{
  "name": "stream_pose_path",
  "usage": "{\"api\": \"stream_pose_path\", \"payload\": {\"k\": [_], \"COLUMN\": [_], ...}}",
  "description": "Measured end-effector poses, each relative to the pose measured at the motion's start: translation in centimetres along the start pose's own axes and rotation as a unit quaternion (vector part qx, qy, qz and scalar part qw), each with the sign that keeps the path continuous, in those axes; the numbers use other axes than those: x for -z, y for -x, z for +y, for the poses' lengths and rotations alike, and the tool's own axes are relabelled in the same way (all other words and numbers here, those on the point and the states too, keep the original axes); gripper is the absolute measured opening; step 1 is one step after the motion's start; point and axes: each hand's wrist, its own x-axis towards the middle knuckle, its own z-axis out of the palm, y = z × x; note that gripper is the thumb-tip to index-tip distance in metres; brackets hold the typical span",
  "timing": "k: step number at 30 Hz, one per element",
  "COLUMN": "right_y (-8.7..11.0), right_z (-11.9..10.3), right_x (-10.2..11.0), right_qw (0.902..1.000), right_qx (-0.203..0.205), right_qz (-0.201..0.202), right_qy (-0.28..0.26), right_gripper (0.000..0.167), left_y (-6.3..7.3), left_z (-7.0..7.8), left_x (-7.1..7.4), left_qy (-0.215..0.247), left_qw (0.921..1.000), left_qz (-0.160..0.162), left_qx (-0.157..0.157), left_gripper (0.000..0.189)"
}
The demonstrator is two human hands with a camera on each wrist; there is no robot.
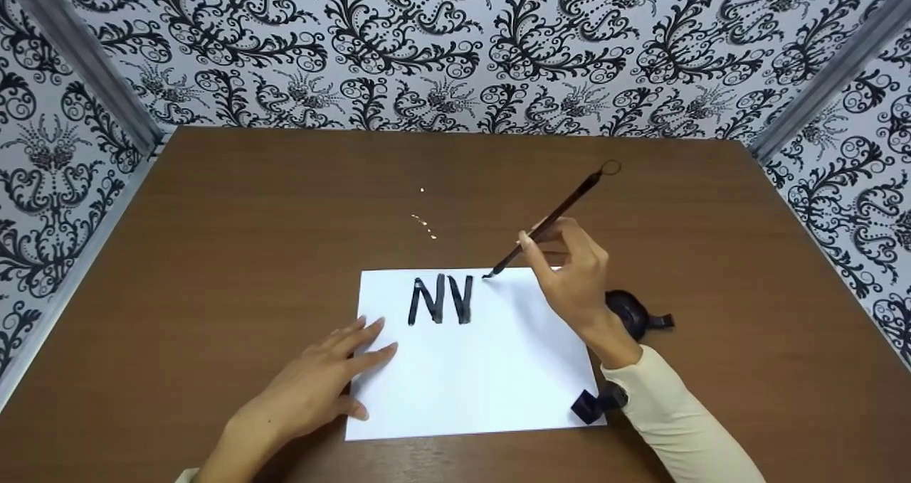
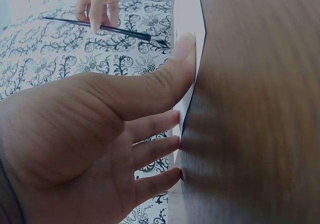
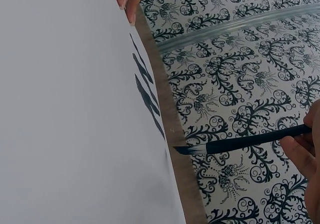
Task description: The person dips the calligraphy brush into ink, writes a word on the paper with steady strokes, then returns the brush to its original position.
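A white sheet of paper (image 1: 470, 376) lies on the brown table, bearing bold black painted strokes (image 1: 440, 299) that read like N and V. My right hand (image 1: 580, 273) pinches the dark handle of a paintbrush (image 1: 562, 209), which slants up to a thin loop at its end. The dark bristles (image 3: 187, 149) are close to the paper, just right of the last stroke; whether they touch is hard to tell. With fingers spread, my left hand (image 1: 306, 387) rests on the paper's left edge. Its thumb (image 2: 182, 48) lies on the sheet in the left wrist view.
A black rounded thing (image 1: 628, 314) shows beside my right wrist, and a black strap-like piece (image 1: 588, 406) at the paper's lower right corner. Small pale marks (image 1: 425, 224) dot the table (image 1: 249, 205) beyond the sheet. Patterned walls (image 1: 427, 49) bound the back and sides.
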Motion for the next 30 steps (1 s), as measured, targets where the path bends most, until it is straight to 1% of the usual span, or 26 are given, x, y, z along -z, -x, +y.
{"api": "stream_pose_path", "payload": {"k": [9, 20, 25, 30], "right_y": [0.28, 0.62, 0.67, 0.67], "right_z": [0.36, 0.48, 0.52, 0.51], "right_x": [-0.44, -0.52, -0.57, -0.66], "right_qw": [1.0, 0.9998, 0.9997, 0.9997], "right_qx": [0.008, 0.008, 0.004, 0.002], "right_qz": [0.004, -0.009, -0.019, -0.024], "right_qy": [0.0, 0.018, 0.013, -0.002], "right_gripper": [0.012, 0.012, 0.013, 0.013], "left_y": [-0.02, 0.01, 0.02, 0.11], "left_z": [0.07, 0.08, 0.06, 0.07], "left_x": [0.08, 0.04, 0.04, 0.08], "left_qy": [-0.001, -0.005, -0.009, -0.002], "left_qw": [1.0, 1.0, 0.9999, 0.9999], "left_qz": [-0.002, -0.002, 0.002, 0.008], "left_qx": [0.005, 0.0, -0.006, -0.011], "left_gripper": [0.078, 0.077, 0.076, 0.076]}}
